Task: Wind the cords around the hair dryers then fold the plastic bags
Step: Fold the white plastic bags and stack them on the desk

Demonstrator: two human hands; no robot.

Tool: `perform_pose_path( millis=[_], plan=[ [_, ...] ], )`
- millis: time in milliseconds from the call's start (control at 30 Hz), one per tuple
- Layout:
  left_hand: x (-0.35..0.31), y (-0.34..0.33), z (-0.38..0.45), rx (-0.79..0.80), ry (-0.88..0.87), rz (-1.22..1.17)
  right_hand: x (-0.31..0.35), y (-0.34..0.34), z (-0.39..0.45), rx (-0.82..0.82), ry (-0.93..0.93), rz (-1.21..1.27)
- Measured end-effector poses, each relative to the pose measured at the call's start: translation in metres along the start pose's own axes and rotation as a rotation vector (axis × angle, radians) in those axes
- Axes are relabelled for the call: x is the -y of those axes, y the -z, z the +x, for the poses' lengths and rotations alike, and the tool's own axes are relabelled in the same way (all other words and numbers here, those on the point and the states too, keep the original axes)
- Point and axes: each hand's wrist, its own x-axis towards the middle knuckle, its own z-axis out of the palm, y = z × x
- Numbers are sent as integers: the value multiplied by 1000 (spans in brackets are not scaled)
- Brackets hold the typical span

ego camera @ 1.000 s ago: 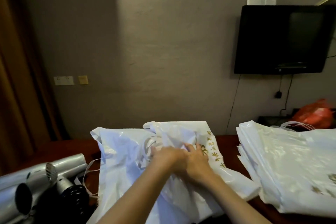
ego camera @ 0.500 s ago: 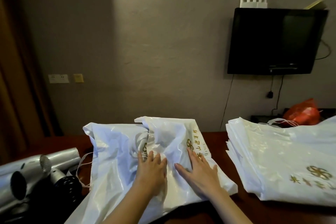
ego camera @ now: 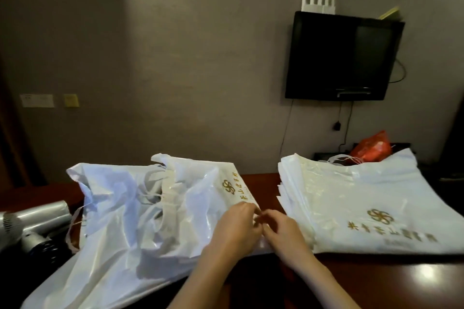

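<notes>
Two silver hair dryers lie at nine o'clock on the bench. One crumpled white plastic bag with gold print runs long from seven to one o'clock; a flat stack of bags sits at three. Left hand and right hand, each grip curled, pinch the bag's right edge.

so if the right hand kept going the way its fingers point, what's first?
The right hand points left toward the left hand, fingertips nearly meeting at the bag's right edge. It would likely meet the left hand's fingers first, though depth is unclear.
</notes>
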Motion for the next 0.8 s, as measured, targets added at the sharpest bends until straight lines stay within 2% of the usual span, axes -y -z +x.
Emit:
perform_pose_path(
  millis=[67,133,233,300,400,700,800],
  plan=[
    [-20,-19,-6,-2,-24,-163,-24,25,-24,-127,-10,0],
    [-38,-45,-7,30,-25,-332,-48,46,-41,-165,-89,107],
    [-60,-84,-16,38,47,-589,-68,67,-52,-239,-286,349],
    [-66,-104,-19,-40,82,-692,-74,70,-51,-271,-417,444],
    [-65,-115,-14,-90,114,-779,-78,69,-46,-278,-472,458],
    [-60,-118,-5,-22,81,-884,-82,73,-46,-324,-498,542],
    [-63,-118,-5,5,57,-832,-78,72,-49,-359,-462,557]
  ],
)
